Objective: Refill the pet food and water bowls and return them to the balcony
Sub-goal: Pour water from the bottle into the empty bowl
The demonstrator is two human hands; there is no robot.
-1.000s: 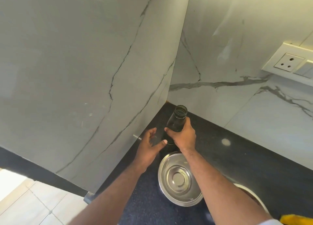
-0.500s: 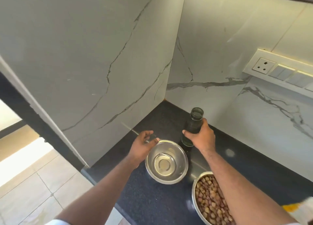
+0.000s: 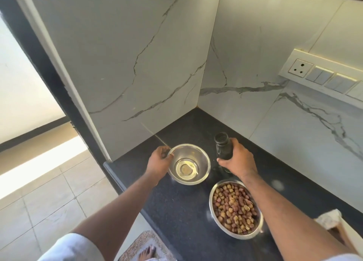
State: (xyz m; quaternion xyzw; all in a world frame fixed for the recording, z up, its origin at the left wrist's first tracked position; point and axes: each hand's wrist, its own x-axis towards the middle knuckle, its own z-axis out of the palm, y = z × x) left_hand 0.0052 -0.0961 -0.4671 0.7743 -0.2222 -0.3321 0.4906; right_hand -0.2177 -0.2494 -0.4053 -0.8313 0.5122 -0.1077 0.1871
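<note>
Two steel bowls sit on the dark tabletop [image 3: 176, 211] nr the marble corner. Left hand [image 3: 158, 161] curls round the rim of the water bowl [image 3: 189, 163], thumb inside the edge; a little clear liquid at its bottom. Right hand [image 3: 238, 161] is wrapped tight round a dark bottle [image 3: 223, 147], upright, no cap, just beside that bowl. Food bowl [image 3: 234, 208], full of brown kibble, stands closer to the person, under the right forearm. Socket strip [image 3: 322, 75] on the wall at right.

Black counter [image 3: 182, 217] bears two steel bowls [image 3: 189, 163] and bottle [image 3: 223, 149].
</note>
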